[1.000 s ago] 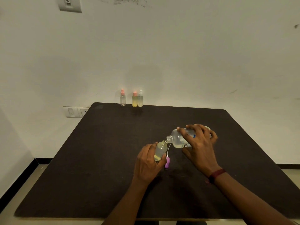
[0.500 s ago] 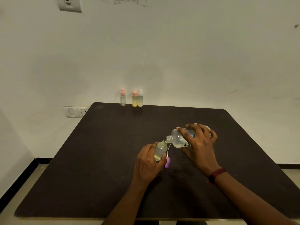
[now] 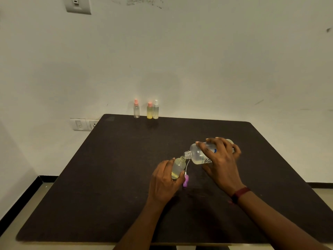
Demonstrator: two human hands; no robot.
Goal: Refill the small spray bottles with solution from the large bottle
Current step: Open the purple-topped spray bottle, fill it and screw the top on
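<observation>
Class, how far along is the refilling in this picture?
Done: the orange-capped bottle and white-capped bottle at the back look filled. In hand: the left hand holds an open small bottle while the right hand tips the large bottle at its mouth. Left: refit the purple spray cap lying on the table, then fill the pink-capped bottle, which looks nearly empty.

Dim, yellowish light here — the wall point(image 3: 198, 60) is palest through the middle and darkens toward the corners. A soft shadow pools at the centre of the dark table point(image 3: 108, 177), the three far bottles point(image 3: 149, 111) look fuzzy, and the wide lens bows the table's edges.
</observation>
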